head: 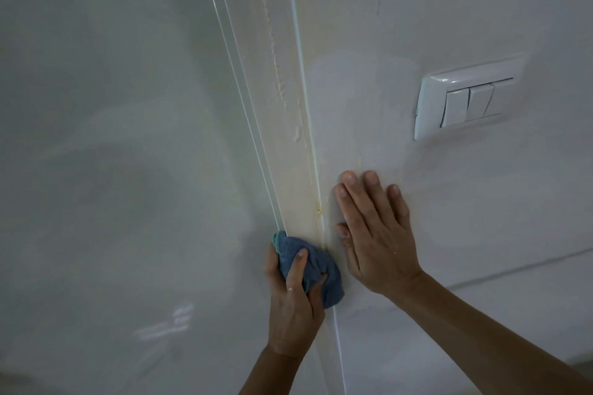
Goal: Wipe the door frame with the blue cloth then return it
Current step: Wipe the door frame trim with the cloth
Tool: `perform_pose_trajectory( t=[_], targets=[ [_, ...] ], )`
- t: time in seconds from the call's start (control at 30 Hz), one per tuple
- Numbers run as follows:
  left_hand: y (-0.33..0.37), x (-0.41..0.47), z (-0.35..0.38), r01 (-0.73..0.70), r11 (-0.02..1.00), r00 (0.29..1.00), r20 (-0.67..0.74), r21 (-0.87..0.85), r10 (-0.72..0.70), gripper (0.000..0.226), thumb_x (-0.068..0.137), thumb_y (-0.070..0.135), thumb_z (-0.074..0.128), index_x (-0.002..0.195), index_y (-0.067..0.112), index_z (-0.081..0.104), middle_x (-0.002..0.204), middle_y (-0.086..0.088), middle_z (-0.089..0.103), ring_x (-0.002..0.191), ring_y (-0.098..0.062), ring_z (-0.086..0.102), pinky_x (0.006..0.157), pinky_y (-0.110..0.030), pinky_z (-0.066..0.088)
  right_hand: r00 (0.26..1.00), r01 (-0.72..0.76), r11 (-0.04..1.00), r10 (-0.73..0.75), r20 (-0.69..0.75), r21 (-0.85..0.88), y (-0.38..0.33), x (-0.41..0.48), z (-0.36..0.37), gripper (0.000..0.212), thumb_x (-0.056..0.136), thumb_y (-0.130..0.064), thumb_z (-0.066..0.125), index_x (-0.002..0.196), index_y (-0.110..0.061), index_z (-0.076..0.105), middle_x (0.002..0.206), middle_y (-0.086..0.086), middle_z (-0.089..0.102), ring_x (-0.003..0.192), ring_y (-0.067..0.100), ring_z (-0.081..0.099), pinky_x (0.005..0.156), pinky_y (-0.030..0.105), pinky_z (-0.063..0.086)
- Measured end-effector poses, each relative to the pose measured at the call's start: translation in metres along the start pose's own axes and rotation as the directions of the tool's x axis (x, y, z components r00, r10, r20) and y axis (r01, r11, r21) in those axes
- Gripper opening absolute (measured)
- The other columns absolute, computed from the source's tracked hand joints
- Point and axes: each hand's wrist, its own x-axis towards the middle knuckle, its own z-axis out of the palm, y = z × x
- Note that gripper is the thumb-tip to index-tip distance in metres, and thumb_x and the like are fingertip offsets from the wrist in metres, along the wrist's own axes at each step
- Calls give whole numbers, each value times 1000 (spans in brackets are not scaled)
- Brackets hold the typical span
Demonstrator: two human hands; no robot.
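1. Blue cloth [322, 269], bunched up and pressed against the cream door frame [282, 138], low in the view.
2. Gripped by the left hand [293, 298]: thumb curled over the front of the bundle, fingers wrapped round it from the side and beneath.
3. Right hand [375, 234] holding nothing, laid flat on the white wall [417, 26] just beside the frame's right edge, fingers straight and close together, pointing up.
4. Both hands near each other, cloth and right thumb almost touching.
5. Rough, yellowish marks along the frame above the cloth.
6. White light switch [468, 99] with three rockers, up and to the right of the flat hand.
7. Glossy pale panel [112, 138] left of the frame.
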Motion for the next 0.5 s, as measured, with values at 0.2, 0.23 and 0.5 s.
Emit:
perform_pose_trajectory(
  t=[0.2,0.23,0.5],
  targets=[
    [2,5,3,18,1000,998,-66,10,-17,63,85,20,65,134,22,25,138,-18,25,128,-34,37,106,-38,36,1000,14,1000,-14,0,-10,3,-1,0,67,100,-29,38,158,-13,9,168,0,-1,155,23,3,125,44,6],
    [3,7,3,15,1000,997,-75,11,-14,66,83,18,66,134,22,25,138,-18,25,128,-35,37,106,-36,35,1000,15,1000,-15,-5,-10,4,-1,-1,67,100,-30,39,158,-14,9,168,0,-1,155,23,3,125,43,5],
    [4,12,5,0,1000,997,-71,28,2,47,94,31,52,133,20,27,138,-18,23,127,-37,37,98,-47,42,999,-27,999,27,-28,22,-6,-24,14,63,104,-33,33,158,-14,8,168,-1,-1,154,22,1,125,43,3]
  ],
)
